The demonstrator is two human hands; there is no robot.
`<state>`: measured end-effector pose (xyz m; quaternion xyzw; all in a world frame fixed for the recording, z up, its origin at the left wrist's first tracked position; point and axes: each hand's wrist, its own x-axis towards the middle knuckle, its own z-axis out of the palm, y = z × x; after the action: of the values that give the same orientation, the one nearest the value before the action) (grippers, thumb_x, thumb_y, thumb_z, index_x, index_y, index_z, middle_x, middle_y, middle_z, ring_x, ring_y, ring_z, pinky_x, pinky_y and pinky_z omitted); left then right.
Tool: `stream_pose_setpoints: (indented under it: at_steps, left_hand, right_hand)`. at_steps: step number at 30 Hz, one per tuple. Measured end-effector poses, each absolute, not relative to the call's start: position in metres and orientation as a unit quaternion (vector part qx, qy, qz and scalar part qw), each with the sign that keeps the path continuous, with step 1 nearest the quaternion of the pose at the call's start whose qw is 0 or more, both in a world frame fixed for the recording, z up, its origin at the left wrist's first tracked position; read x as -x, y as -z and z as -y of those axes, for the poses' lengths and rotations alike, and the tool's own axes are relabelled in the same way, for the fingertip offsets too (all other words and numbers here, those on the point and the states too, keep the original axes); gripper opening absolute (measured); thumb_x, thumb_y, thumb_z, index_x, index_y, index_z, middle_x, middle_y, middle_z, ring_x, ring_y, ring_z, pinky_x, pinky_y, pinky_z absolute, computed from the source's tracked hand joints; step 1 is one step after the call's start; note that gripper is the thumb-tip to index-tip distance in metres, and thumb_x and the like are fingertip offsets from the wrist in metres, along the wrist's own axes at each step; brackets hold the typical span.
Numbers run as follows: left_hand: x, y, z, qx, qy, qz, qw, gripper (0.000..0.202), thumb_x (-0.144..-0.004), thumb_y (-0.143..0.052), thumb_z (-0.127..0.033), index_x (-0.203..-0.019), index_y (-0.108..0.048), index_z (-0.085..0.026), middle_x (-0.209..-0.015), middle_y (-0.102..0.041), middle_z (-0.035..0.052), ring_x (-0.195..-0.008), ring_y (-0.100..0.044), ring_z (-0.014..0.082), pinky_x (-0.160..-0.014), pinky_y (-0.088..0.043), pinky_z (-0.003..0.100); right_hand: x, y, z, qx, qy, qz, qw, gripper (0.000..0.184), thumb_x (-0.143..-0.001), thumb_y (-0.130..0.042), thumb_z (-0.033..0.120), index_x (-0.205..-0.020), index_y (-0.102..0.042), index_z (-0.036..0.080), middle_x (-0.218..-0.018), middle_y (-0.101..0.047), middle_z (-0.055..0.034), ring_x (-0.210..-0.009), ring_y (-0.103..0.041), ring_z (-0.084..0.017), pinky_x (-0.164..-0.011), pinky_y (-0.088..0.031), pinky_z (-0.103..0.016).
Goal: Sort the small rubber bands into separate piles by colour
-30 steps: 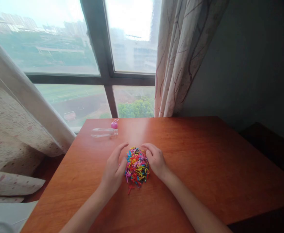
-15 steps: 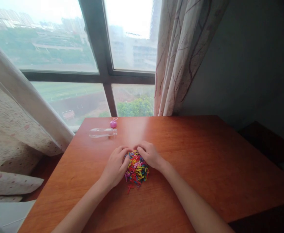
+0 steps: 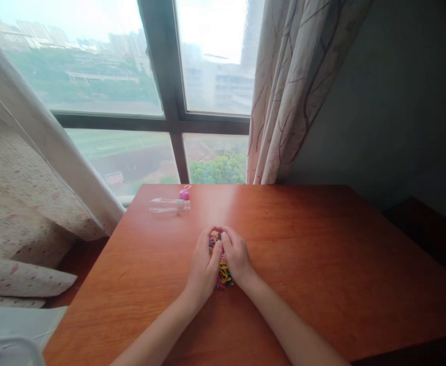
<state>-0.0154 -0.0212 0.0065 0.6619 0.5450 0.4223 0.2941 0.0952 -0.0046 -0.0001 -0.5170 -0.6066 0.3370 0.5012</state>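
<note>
A pile of small colourful loop-shaped pieces (image 3: 226, 274), in red, yellow, pink, blue and other colours, lies on the wooden table (image 3: 306, 239). My left hand (image 3: 202, 267) curves round the pile's left side, its thumb over the top. On the other side my right hand (image 3: 238, 255) is cupped the same way. The fingertips come together at the far end, so both hands are closed round the pile and hide much of it. A few pieces show at the near end, between the wrists.
Farther back on the left, a clear empty bottle (image 3: 165, 205) lies on its side. Just behind its neck sits a purple cap (image 3: 184, 194) with a loop. Beyond the table are a window and curtains (image 3: 279, 101). A pale surface (image 3: 20, 325) is at the lower left.
Both hands have closed in round the pile, squeezing it narrower and covering more of it. The whole view has shifted slightly; the bottle and cap stay where they lay.
</note>
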Motion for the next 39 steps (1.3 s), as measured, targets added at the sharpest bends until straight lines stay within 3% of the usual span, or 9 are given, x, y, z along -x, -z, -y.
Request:
stream_pose_setpoints:
  at_steps: [4,8,10,13,15,24,30,34,39]
  left_hand:
    - [0.021,-0.013,0.024,-0.654,-0.433,-0.543,0.298,0.04,-0.097,-0.041,-0.035,-0.133,-0.047,-0.018,-0.135,-0.056,0.0134,-0.127,-0.052,0.0245,-0.108,-0.041,0.045]
    - [0.055,-0.02,0.035,-0.735,-0.363,-0.519,0.241,0.05,-0.095,-0.047,-0.039,-0.141,-0.04,-0.021,-0.15,-0.041,0.0132,-0.141,-0.036,0.0265,-0.116,-0.031,0.047]
    - [0.076,-0.017,0.04,-0.804,-0.281,-0.486,0.195,0.07,-0.088,-0.058,-0.046,-0.148,-0.03,-0.023,-0.156,-0.031,0.0142,-0.144,-0.028,0.031,-0.116,-0.029,0.051]
    - [0.099,-0.005,0.043,-0.858,-0.2,-0.457,0.122,0.115,-0.062,-0.077,-0.062,-0.154,-0.017,-0.026,-0.158,-0.025,0.017,-0.144,-0.025,0.0409,-0.114,-0.026,0.059]
    - [0.104,0.002,0.041,-0.868,-0.182,-0.453,0.091,0.127,-0.053,-0.08,-0.065,-0.155,-0.015,-0.026,-0.158,-0.026,0.0177,-0.142,-0.026,0.0427,-0.113,-0.026,0.06]
    - [0.085,-0.001,0.026,-0.869,-0.204,-0.451,0.025,0.106,-0.064,-0.077,-0.061,-0.15,-0.03,-0.021,-0.149,-0.042,0.0186,-0.138,-0.036,0.038,-0.112,-0.031,0.054]
    - [0.107,-0.003,0.018,-0.879,-0.218,-0.414,0.091,0.116,-0.061,-0.069,-0.075,-0.153,-0.019,-0.026,-0.154,-0.033,0.0177,-0.138,-0.035,0.039,-0.112,-0.033,0.052]
    - [0.135,-0.014,-0.009,-0.83,-0.26,-0.48,0.116,0.076,-0.091,-0.045,-0.06,-0.152,-0.018,-0.025,-0.153,-0.034,0.015,-0.14,-0.035,0.0317,-0.114,-0.032,0.049]
    - [0.163,-0.014,-0.061,-0.74,-0.308,-0.597,-0.011,0.084,-0.082,-0.056,-0.061,-0.146,-0.03,-0.015,-0.149,-0.036,0.0202,-0.14,-0.03,0.0387,-0.115,-0.026,0.056]
  right_hand:
    - [-0.112,0.003,0.002,0.532,-0.344,0.576,0.516,0.034,-0.097,-0.037,0.032,-0.107,-0.066,0.019,-0.107,-0.07,-0.0067,-0.101,-0.064,-0.019,-0.09,-0.048,-0.03]
    - [-0.134,0.005,0.001,0.538,-0.346,0.563,0.524,0.035,-0.097,-0.038,0.037,-0.106,-0.067,0.019,-0.108,-0.07,-0.0067,-0.105,-0.063,-0.02,-0.093,-0.047,-0.033]
    - [-0.141,0.007,0.0,0.539,-0.345,0.561,0.525,0.035,-0.097,-0.039,0.038,-0.106,-0.066,0.019,-0.109,-0.069,-0.0072,-0.105,-0.062,-0.021,-0.093,-0.047,-0.033]
    - [-0.147,0.01,-0.001,0.541,-0.339,0.563,0.525,0.036,-0.097,-0.037,0.037,-0.107,-0.066,0.018,-0.11,-0.069,-0.008,-0.105,-0.062,-0.021,-0.093,-0.047,-0.033]
    - [-0.148,0.012,-0.003,0.543,-0.33,0.57,0.521,0.036,-0.098,-0.036,0.035,-0.108,-0.065,0.018,-0.11,-0.069,-0.0081,-0.105,-0.063,-0.02,-0.092,-0.047,-0.033]
    - [-0.132,0.002,-0.017,0.521,-0.267,0.674,0.45,0.029,-0.09,-0.043,0.021,-0.101,-0.069,0.017,-0.104,-0.07,-0.0087,-0.102,-0.06,-0.022,-0.096,-0.043,-0.036]
    - [-0.122,0.0,-0.012,0.504,-0.263,0.714,0.409,0.032,-0.082,-0.046,0.009,-0.1,-0.07,0.018,-0.097,-0.072,-0.0049,-0.094,-0.064,-0.019,-0.088,-0.049,-0.031]
    - [-0.127,0.003,-0.022,0.528,-0.244,0.706,0.403,0.034,-0.086,-0.042,0.01,-0.109,-0.066,0.017,-0.103,-0.071,-0.0066,-0.09,-0.066,-0.018,-0.082,-0.052,-0.029]
    - [-0.108,-0.005,-0.074,0.524,-0.191,0.741,0.373,0.034,-0.087,-0.046,0.011,-0.116,-0.063,0.01,-0.11,-0.066,-0.0136,-0.101,-0.061,-0.023,-0.093,-0.048,-0.037]
